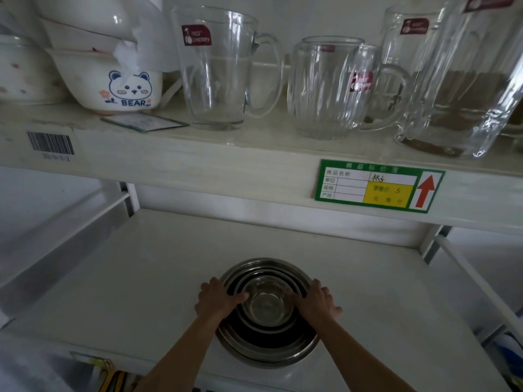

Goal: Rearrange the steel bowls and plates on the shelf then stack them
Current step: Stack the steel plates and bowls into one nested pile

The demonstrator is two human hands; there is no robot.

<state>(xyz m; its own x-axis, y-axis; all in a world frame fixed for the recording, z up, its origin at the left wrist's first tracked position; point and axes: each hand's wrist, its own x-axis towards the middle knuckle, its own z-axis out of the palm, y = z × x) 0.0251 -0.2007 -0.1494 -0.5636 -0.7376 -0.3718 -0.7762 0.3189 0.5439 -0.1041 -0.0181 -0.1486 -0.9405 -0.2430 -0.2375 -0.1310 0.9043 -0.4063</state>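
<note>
A nested stack of steel bowls [267, 339] sits on the lower white shelf [127, 278], near its front edge. The smallest bowl [267, 308] lies in the middle of the stack. My left hand [216, 298] rests on the stack's left rim, its thumb reaching over the inner bowls. My right hand [318, 302] holds the right rim, fingers spread outward. Both forearms come up from the bottom of the view. No separate steel plates show apart from the stack.
The upper shelf [198, 154] carries glass mugs [223, 72], a ribbed glass mug [328, 89], a tall glass pitcher [458, 80] and white ceramic bowls, one with a bear print [119, 86]. A green price tag [379, 186] hangs on its edge. Side shelf rails stand left and right.
</note>
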